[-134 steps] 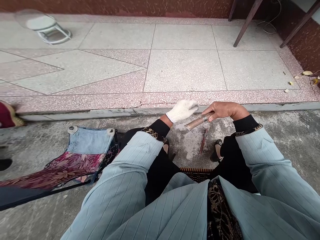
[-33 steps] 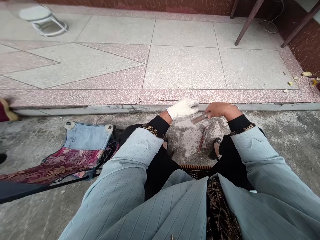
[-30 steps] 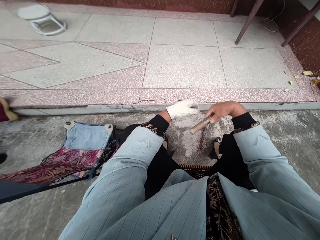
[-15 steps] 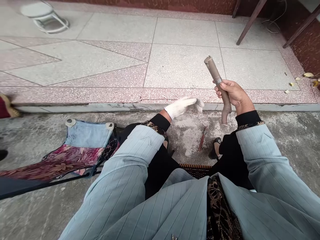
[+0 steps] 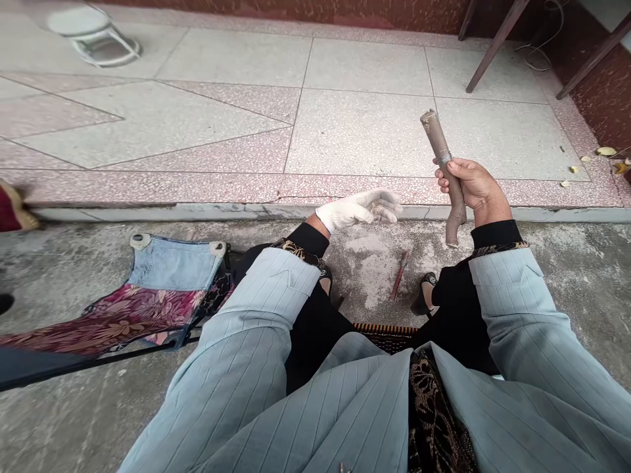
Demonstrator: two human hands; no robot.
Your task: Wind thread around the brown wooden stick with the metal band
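Note:
My right hand (image 5: 470, 184) is bare and closed around a crooked brown stick (image 5: 436, 138) that looks like wood. Wire is wound round the stick just above my thumb. Its upper end is rough and cut across, and its lower end bends off below my fingers. My left hand (image 5: 362, 209), in a white knitted glove, hovers to the left of the stick, apart from it, with fingers loosely curled and spread and nothing seen in them. On the concrete between my feet lies a thin red-handled tool (image 5: 400, 274), its tip too small to identify.
A raised tiled step (image 5: 221, 192) runs across in front of me. To my left stands a folding chair (image 5: 162, 289) with denim and floral fabric. A white stool (image 5: 93, 33) is at the back left, and dark wooden legs (image 5: 497, 46) are at the back right.
My right hand has moved slightly to the right with the stick. My left hand has shifted a little left, and its fingers have turned and spread.

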